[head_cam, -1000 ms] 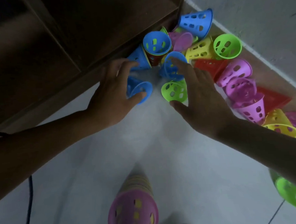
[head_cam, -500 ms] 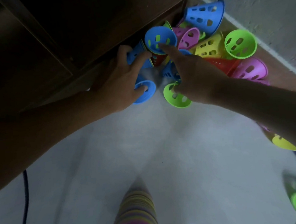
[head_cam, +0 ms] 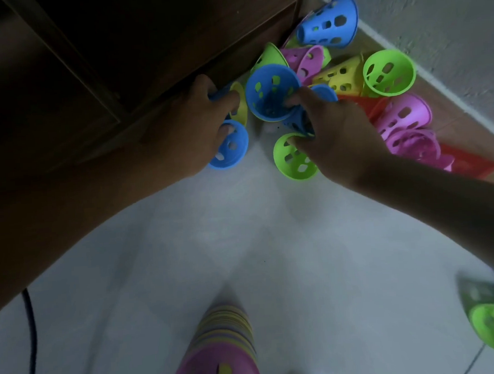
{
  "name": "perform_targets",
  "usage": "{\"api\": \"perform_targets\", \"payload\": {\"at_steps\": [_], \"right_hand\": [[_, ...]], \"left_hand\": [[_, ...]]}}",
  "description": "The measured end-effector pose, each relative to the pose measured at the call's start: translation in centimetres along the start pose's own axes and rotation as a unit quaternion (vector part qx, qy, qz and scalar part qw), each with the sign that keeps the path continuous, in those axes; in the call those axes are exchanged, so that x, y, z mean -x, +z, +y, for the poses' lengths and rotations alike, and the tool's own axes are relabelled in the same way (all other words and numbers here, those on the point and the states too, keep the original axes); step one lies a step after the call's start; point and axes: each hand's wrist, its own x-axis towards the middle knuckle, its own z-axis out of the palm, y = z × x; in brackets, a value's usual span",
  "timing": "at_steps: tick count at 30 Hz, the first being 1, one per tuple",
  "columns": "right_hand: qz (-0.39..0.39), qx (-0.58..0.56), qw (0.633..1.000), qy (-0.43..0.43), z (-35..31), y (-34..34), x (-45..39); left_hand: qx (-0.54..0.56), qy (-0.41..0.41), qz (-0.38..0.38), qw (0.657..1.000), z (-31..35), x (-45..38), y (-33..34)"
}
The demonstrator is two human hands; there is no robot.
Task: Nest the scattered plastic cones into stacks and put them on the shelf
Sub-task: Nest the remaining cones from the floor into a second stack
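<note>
I see my left hand (head_cam: 190,132) curled on a blue cone (head_cam: 229,147) beside the dark shelf (head_cam: 133,49). My right hand (head_cam: 335,135) pinches another blue cone (head_cam: 272,92) by its rim, in the pile against the wall (head_cam: 432,16). A nested stack (head_cam: 218,359) stands on the floor (head_cam: 302,255) nearer me.

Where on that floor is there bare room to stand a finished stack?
The widest free patch is the pale floor between the two forearms, from the striped stack up to the green cone. Against the shelf unit and the wall, loose cones crowd together where both hands are working.
</note>
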Motion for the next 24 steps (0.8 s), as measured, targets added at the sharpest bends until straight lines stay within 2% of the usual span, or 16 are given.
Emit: {"api": "perform_targets", "payload": {"at_steps": [3, 9, 13, 16, 19, 22, 24], "right_hand": [[0.023, -0.022, 0.999, 0.003, 0.0, -0.1, 1.4], [0.048, -0.097, 0.994, 0.024, -0.7, -1.1, 5.2], [0.059, -0.126, 0.988, 0.06, -1.5, -1.4, 8.1], [0.063, -0.21, 0.971, 0.09, -2.2, -1.9, 10.1], [0.06, -0.279, 0.949, 0.131, -3.3, -2.5, 11.8], [0.061, -0.339, 0.926, 0.154, -5.0, -3.5, 13.2], [0.062, -0.379, 0.909, 0.164, -6.2, -4.3, 14.1]], "left_hand": [[0.043, -0.021, 0.023, 0.999, -0.1, 0.7, -0.4], [0.062, -0.057, 0.054, 0.995, -1.1, 2.8, -1.9], [0.114, -0.125, 0.067, 0.983, -0.8, 4.9, -2.7], [0.2, -0.187, 0.083, 0.958, 0.5, 6.9, -3.2], [0.3, -0.234, 0.065, 0.922, 2.0, 9.0, -4.1], [0.414, -0.254, 0.05, 0.872, 3.5, 10.8, -5.2], [0.455, -0.26, 0.068, 0.849, 4.7, 12.0, -6.0]]}}
